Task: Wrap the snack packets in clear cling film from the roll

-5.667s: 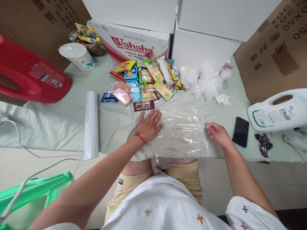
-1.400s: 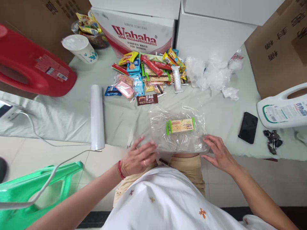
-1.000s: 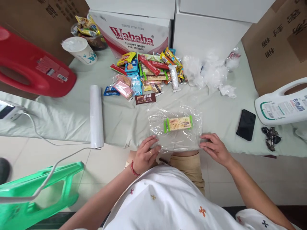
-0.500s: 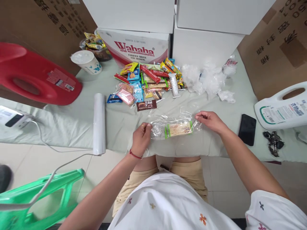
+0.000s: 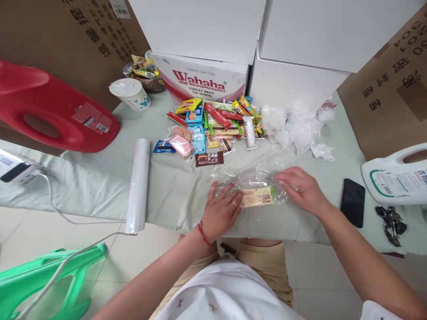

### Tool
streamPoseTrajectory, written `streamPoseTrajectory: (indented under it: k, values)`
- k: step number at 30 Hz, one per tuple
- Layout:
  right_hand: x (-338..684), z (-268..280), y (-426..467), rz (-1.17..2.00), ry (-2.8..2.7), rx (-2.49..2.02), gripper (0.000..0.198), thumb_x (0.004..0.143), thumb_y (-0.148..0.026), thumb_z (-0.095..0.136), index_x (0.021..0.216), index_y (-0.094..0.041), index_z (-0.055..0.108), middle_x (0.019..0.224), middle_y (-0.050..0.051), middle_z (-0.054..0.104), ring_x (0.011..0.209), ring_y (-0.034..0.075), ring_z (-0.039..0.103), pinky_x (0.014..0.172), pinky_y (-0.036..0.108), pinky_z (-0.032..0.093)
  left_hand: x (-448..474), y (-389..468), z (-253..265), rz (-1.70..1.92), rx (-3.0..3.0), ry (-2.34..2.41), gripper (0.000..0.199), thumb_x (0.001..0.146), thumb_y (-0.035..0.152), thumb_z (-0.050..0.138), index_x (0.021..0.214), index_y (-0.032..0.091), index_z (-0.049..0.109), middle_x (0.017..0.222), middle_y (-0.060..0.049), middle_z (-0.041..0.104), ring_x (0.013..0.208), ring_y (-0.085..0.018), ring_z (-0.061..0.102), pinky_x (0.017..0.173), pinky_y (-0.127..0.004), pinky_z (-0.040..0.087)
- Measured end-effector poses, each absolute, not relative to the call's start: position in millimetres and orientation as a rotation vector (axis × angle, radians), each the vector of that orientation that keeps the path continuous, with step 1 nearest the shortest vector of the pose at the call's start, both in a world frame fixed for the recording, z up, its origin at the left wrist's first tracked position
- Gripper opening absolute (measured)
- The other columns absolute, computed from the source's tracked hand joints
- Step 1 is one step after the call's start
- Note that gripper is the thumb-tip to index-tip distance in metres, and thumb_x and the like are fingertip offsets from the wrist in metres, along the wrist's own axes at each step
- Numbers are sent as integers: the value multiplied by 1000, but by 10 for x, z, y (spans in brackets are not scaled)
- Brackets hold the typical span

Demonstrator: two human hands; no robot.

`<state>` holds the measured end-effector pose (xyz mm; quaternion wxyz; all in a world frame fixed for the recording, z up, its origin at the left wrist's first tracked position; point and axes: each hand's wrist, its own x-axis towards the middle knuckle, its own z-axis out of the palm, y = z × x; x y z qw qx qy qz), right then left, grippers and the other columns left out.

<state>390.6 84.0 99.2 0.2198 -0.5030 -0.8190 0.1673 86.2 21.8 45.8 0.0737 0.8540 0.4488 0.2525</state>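
A cracker packet [image 5: 258, 197] with green ends lies near the table's front edge, in or under a sheet of clear plastic film [image 5: 256, 174]. My left hand [image 5: 224, 205] rests on the film, fingers spread, its fingertips over the packet's left end, which they hide. At the packet's right, my right hand [image 5: 302, 189] pinches the edge of the film between thumb and fingers. Behind them lies a brown cocoa snack packet [image 5: 209, 159], in front of a heap of wrapped snacks [image 5: 220, 122].
Crumpled clear plastic [image 5: 296, 126] lies right of the heap. A roll of film [image 5: 138, 186] is at left, near a red jug [image 5: 56, 111] and a paper cup [image 5: 131, 94]. Phone [image 5: 352, 202], keys [image 5: 392, 225] and a white jug [image 5: 396, 175] sit at right. White boxes [image 5: 203, 80] stand behind.
My left hand has let go of the film's left edge and moved right, flattening over the packet's left end. My right hand still pinches the film. The view has shifted slightly.
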Motion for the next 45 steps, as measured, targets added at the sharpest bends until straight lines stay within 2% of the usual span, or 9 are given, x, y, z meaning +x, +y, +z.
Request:
streamPoseTrajectory:
  k: [8,14,20,25,30,36,39,43,45]
  values:
    - [3792,860,1154,426,-2411,-1444,31,102,-30,48,116,-23,75,120,10,68,108,26,60,94,41,51,554,231,527,1075,2417,1718,26,98,24,59,119,27,73,134,-7,72,131,-32,57,107,-53,39]
    - [3125,873,1826,331,-2738,-1444,55,91,-38,68,139,-13,61,127,18,66,127,36,47,103,46,40,1011,219,653,872,2734,1169,34,99,23,54,130,26,69,128,-6,75,118,-24,63,98,-42,42]
    - [3029,947,1889,793,-2757,-1364,15,90,-23,63,99,-16,73,80,3,67,78,17,58,72,25,39,1176,254,474,559,2690,1297,34,102,20,50,129,25,69,133,-8,72,104,-24,64,78,-42,40]
    - [3300,1095,1127,683,-2737,-1050,29,101,-24,47,115,-21,72,93,5,68,83,17,60,72,26,40,1199,268,454,531,2657,1337,31,101,21,52,125,24,72,126,-9,74,97,-25,63,76,-43,40]
    - [3370,788,473,433,-2917,-1155,55,100,-13,41,153,-27,51,91,5,63,79,19,54,64,27,36,1018,186,426,726,2444,1198,31,98,16,49,114,23,75,111,-8,79,94,-24,67,81,-41,48]
    - [3295,643,387,335,-3002,-1135,65,95,-1,44,151,-32,54,94,6,62,88,22,54,73,32,38,520,232,398,1246,1707,1756,31,103,31,42,115,24,70,121,-8,74,112,-23,65,98,-43,52]
    - [3299,679,379,371,-2990,-1128,64,95,0,43,150,-31,55,97,7,63,91,23,53,76,34,42,561,518,381,1044,1630,2010,41,101,47,46,126,19,65,137,-15,64,132,-31,53,113,-55,41]
    - [3397,710,274,530,-2778,-1086,55,100,-11,47,154,-24,49,106,10,62,100,26,54,87,40,49,663,619,397,565,1915,1804,32,79,50,75,89,20,72,146,-15,58,148,-43,33,118,-64,31]
    - [3437,670,207,602,-2606,-1093,57,102,-21,51,158,-23,40,111,11,61,102,26,54,91,43,52,615,488,447,561,1937,1703,24,76,42,76,76,20,66,139,-14,62,140,-40,44,113,-57,39]
